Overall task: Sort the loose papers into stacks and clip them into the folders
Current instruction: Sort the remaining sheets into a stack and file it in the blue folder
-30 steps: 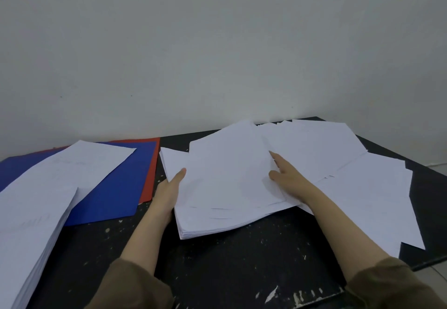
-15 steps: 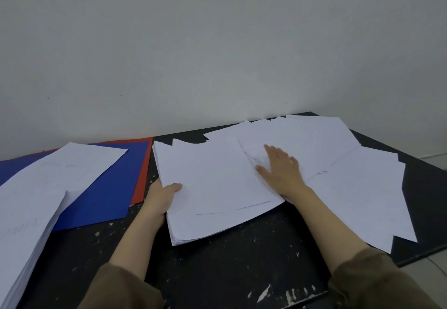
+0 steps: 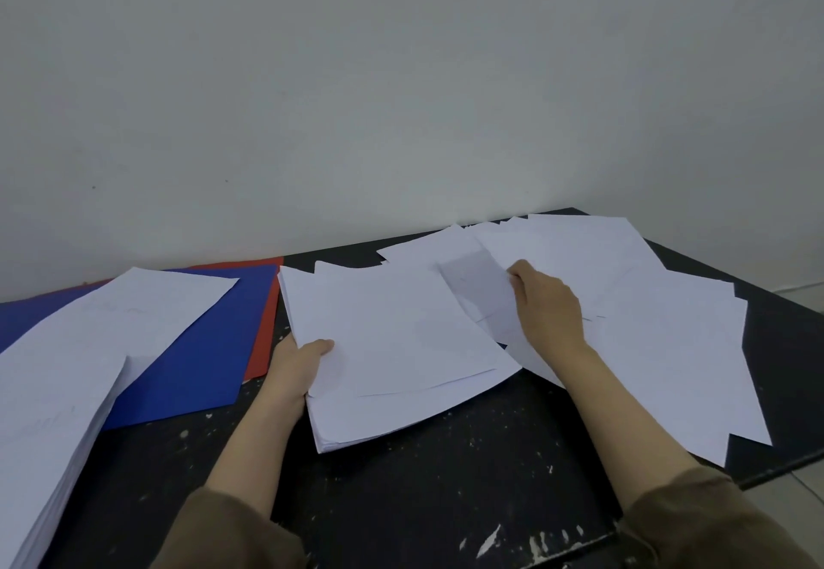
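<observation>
Your left hand [image 3: 299, 365] grips the near-left edge of the centre stack [image 3: 392, 345], thumb curled over the top sheet and the fingers hidden beneath. In my judgement that hold pins the stack square so that incoming sheets do not push it askew.

Your right hand [image 3: 549, 311] lies over the scattered papers [image 3: 660, 336] on the right half of the table [image 3: 446, 479], fingers curled round the edge of a single sheet [image 3: 477, 296], which lifts and tilts toward the stack. It appears to be the next sheet going across.

The scattered papers fan from the far right corner down toward the near right edge, overlapping at mixed angles and touching the stack's right side. Much of the sorting therefore looks outstanding.

A second stack [image 3: 58, 412] sits at the left edge, running off the near-left of the view, and partly covers the blue folder [image 3: 209, 345]. The red folder [image 3: 263, 323] lies beneath the blue one, showing only along its far and right borders. Both folders lie flat against the back edge by the wall [image 3: 401, 100]. No clip is visible on either, so clipping is judged not yet begun.

Note that the lifted sheet is limp and may drag its neighbours along.
</observation>
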